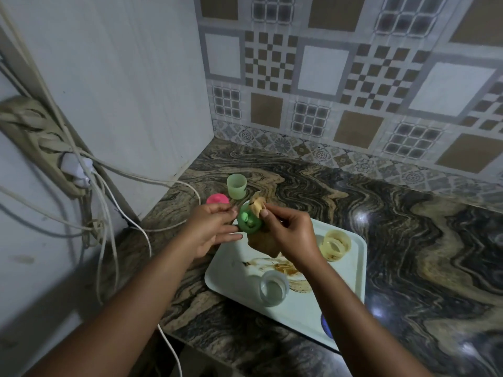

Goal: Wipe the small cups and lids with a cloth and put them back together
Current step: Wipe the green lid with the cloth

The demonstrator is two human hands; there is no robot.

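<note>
Marbled counter (353,213): left hand (211,229), right hand (288,232) wiping green lid (249,220).

The worktop (408,240) is polished, veined stone, glossy with light glints. The tray (351,270) looks like smooth matt plastic, stained brown. The green cup (236,186) and clear cup (273,291) are translucent plastic. The cloth (257,208) is soft, tan, matt.

Light: dim, bluish | Glare: small white glints on bench (408,213) at right | Shadows: soft | Edges: wide-angle bending, wall tiles (326,77) curve | Focus: slightly soft
</note>
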